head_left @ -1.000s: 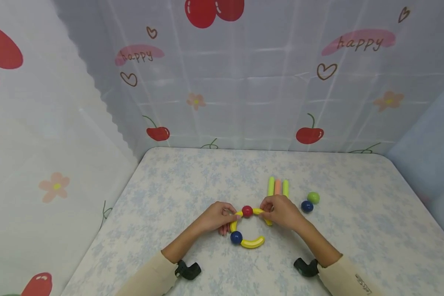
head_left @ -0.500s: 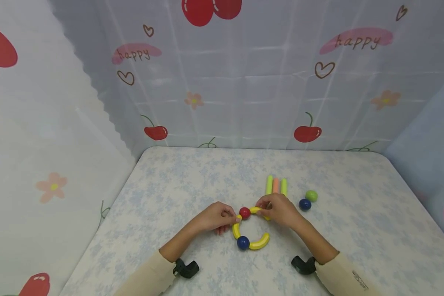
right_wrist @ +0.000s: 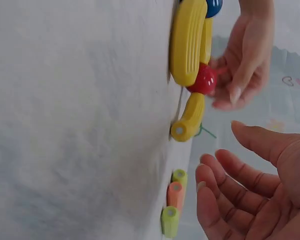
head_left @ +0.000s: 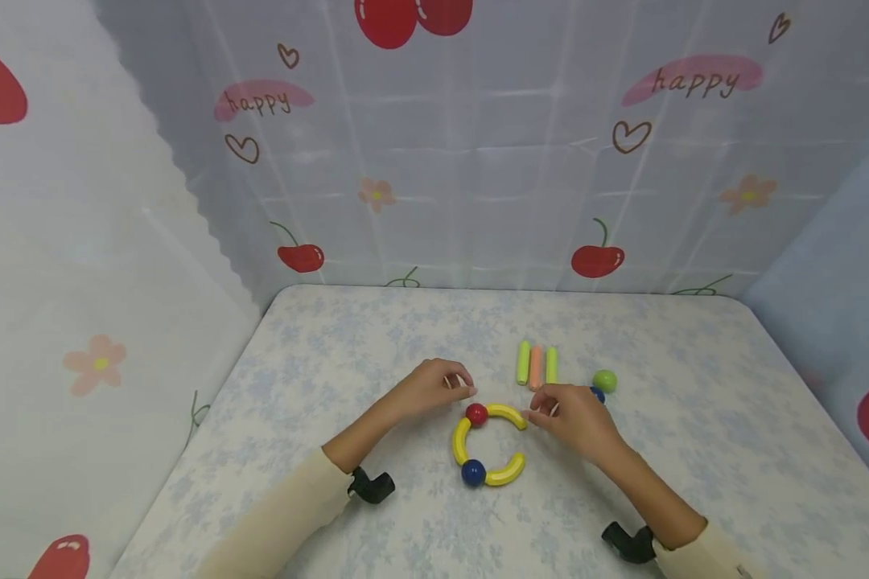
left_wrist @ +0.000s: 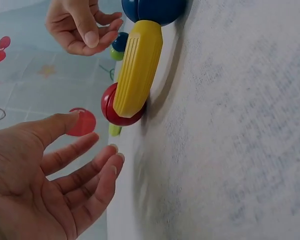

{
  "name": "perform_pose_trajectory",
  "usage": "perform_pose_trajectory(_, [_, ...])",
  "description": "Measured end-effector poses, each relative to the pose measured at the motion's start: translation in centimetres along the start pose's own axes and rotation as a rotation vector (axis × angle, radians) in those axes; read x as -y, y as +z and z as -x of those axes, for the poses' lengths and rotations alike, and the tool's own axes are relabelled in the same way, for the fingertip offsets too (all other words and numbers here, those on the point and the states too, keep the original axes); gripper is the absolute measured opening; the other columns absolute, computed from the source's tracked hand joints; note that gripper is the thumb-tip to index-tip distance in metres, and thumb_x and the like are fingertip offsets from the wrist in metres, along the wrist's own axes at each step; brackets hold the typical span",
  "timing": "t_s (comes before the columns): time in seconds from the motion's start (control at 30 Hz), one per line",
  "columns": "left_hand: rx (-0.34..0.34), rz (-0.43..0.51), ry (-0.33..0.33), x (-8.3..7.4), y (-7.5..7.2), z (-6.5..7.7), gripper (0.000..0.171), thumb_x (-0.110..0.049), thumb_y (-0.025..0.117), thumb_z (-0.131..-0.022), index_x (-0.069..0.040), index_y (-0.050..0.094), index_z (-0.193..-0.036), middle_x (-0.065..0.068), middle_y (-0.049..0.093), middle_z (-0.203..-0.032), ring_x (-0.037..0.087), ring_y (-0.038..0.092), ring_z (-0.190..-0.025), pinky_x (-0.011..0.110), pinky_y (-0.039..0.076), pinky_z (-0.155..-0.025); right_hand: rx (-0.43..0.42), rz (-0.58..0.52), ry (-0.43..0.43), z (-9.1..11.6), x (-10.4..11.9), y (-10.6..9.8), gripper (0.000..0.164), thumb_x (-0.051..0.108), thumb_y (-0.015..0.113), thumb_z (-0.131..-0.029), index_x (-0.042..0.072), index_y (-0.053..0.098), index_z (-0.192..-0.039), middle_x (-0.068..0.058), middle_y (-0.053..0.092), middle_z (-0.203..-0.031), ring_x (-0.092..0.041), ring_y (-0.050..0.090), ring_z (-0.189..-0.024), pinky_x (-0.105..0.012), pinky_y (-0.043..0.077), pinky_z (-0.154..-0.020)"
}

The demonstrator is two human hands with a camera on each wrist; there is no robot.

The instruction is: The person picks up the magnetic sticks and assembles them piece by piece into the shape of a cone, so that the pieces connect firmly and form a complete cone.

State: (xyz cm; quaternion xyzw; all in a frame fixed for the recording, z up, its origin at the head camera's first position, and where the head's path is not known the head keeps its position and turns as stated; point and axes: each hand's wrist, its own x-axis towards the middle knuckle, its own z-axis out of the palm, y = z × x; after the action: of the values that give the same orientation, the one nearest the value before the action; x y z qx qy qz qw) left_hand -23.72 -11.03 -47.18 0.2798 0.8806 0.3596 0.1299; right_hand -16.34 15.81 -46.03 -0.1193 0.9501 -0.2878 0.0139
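Nearest, on the patterned table point(head_left: 434, 531), a blue ball point(head_left: 474, 473) joins a lower yellow curved piece point(head_left: 508, 470) to a left yellow curved piece point(head_left: 460, 441), which runs up to a red ball point(head_left: 477, 414) and an upper yellow curved piece point(head_left: 507, 413), forming a ring with a gap on the right. Beside the red ball, the person's left hand point(head_left: 430, 389) holds nothing, thumb and fingers parted, while the right hand point(head_left: 575, 420), likewise parted and holding nothing, is at the upper piece's end. Beyond lie three straight sticks point(head_left: 536, 370) and, to their right, a green ball point(head_left: 604, 380).
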Motion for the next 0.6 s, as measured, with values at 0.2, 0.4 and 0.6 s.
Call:
perform_pose_trajectory(0.2, [0.108, 0.014, 0.064, -0.9, 1.2, -2.4, 0.015, -0.028, 0.071, -0.097, -0.016, 0.075, -0.107, -0.006, 0.069, -0.09, 0.008, 0.063, -0.081, 0.023, 0.052, -0.071, 0.148, 0.033, 0.074, 2.1, 0.9, 0.6, 0.028, 0.036, 0.083, -0.085, 0.019, 0.066, -0.07, 0.008, 0.057, -0.063, -0.01, 0.051, -0.057, -0.028, 0.042, -0.052])
perform_pose_trajectory(0.4, [0.2, 0.042, 0.12, -1.6, 2.7, -3.3, 0.017, -0.025, 0.072, -0.097, -0.013, 0.076, -0.109, -0.006, 0.07, -0.086, 0.007, 0.064, -0.075, 0.02, 0.052, -0.068, 0.204, 0.011, 0.086, 3.3, 1.4, 1.8, 0.04, 0.045, 0.082, -0.084, 0.02, 0.062, -0.06, 0.007, 0.053, -0.058, -0.01, 0.046, -0.051, -0.026, 0.036, -0.048])
perform_pose_trajectory(0.6, [0.193, 0.032, 0.162, -1.5, 3.5, -3.5, 0.014, -0.018, 0.073, -0.096, -0.012, 0.077, -0.108, -0.006, 0.07, -0.084, 0.005, 0.062, -0.072, 0.018, 0.051, -0.067, 0.199, -0.003, 0.048, 3.5, 1.5, 2.4, 0.045, 0.045, 0.08, -0.086, 0.02, 0.059, -0.054, 0.009, 0.045, -0.05, -0.007, 0.04, -0.046, -0.023, 0.029, -0.045])
